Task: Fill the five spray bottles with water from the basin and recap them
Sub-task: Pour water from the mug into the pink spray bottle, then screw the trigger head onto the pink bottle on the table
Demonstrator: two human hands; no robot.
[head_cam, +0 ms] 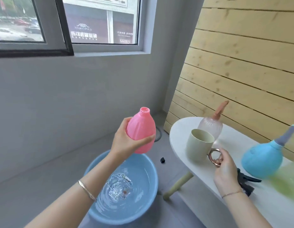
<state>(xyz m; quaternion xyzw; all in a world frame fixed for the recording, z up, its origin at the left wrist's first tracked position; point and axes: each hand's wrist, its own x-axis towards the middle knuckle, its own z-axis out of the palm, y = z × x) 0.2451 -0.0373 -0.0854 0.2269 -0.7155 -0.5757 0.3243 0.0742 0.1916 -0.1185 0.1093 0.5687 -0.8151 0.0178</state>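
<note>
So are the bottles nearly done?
Not yet. The clear bottle and blue bottle wear sprayers, but fullness is unclear. The left hand holds the pink bottle uncapped; the right hand grips the cup handle. Filling it from the basin and capping it is left.

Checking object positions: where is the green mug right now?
Head view, right of centre: the green mug stands at the left end of the white table, just in front of the clear bottle, with the right hand gripping its ring handle.
</note>
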